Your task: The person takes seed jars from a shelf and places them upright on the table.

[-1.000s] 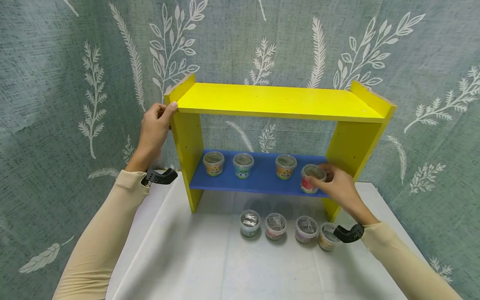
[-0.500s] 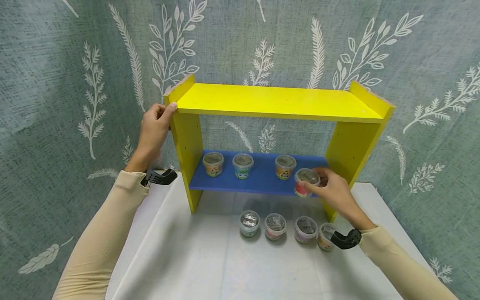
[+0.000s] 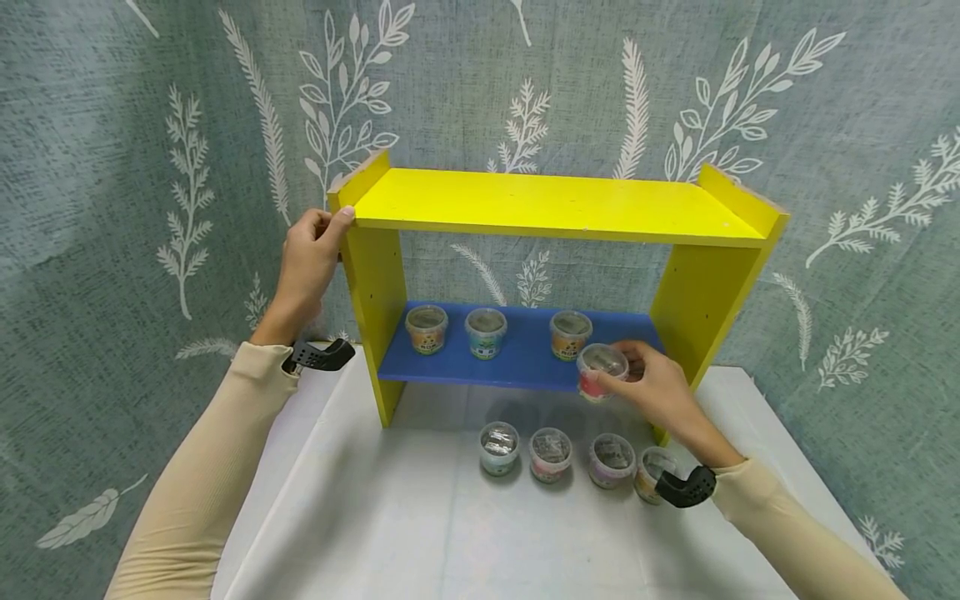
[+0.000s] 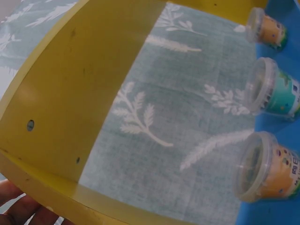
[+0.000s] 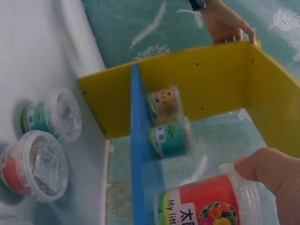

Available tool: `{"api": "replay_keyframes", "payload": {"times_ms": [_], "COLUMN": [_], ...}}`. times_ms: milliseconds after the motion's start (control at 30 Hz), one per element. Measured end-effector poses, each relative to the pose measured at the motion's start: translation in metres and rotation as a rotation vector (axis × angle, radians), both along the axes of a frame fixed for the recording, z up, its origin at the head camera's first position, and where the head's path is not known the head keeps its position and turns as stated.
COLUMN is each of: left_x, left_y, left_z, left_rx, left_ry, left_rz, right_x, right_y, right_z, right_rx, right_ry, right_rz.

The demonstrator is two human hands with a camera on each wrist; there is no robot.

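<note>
Fingers and thumb of the right hand pinch the red-labelled cup from its right side; the right wrist view shows the thumb up at the clear lid. Left hand grips the upper left corner of the yellow rack, thumb on the front edge, same place as a second ago.

Change: red-labelled cup has shifted left and toward the viewer, away from the right end of the blue shelf. Now it overlaps the shelf's front edge, just in front of the nearest orange-labelled cup, roughly upright. Can't tell if its base touches the shelf.

Rest is unmoved: left orange-labelled cup and teal-labelled cup on the shelf; on the white table, a row of teal cup, pink cup, purple cup and orange cup, the last partly behind the wrist strap.

Meaning, as judged: only the red-labelled cup is in play, its position unsettled; left hand seems to steady the rack.
</note>
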State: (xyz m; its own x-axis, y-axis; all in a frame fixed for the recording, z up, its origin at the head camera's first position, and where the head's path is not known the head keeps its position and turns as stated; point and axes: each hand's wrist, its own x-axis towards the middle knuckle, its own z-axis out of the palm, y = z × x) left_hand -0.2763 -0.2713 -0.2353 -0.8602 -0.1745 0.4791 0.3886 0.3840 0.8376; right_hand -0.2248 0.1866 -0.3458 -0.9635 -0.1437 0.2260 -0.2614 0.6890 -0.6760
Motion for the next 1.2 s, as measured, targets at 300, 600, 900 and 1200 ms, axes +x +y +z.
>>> {"api": "replay_keyframes", "payload": {"times_ms": [300,600,900,1200], "left_x": [0.000,0.002,0.001,0.000], "left_y": [-0.001,0.001,0.001,0.000], "left_z": [0.000,0.000,0.000,0.000], "left_rx": [0.004,-0.003,0.005,0.008], "left_ry": [-0.001,-0.001,0.001,-0.002], "left_rz": [-0.004,-0.002,-0.008,-0.008], "right_x": [0.003,0.006,0.007,0.006], "right_y": [-0.010,-0.020,-0.032,-0.043], "right_z": [-0.004,-0.006,-0.008,-0.012], "right_rx": [-0.025,-0.058,-0.078,-0.075], "right_ry": [0.003,-0.016,-0.013,-0.030], "right_rz": [0.036,0.069,0.098,0.110]}}
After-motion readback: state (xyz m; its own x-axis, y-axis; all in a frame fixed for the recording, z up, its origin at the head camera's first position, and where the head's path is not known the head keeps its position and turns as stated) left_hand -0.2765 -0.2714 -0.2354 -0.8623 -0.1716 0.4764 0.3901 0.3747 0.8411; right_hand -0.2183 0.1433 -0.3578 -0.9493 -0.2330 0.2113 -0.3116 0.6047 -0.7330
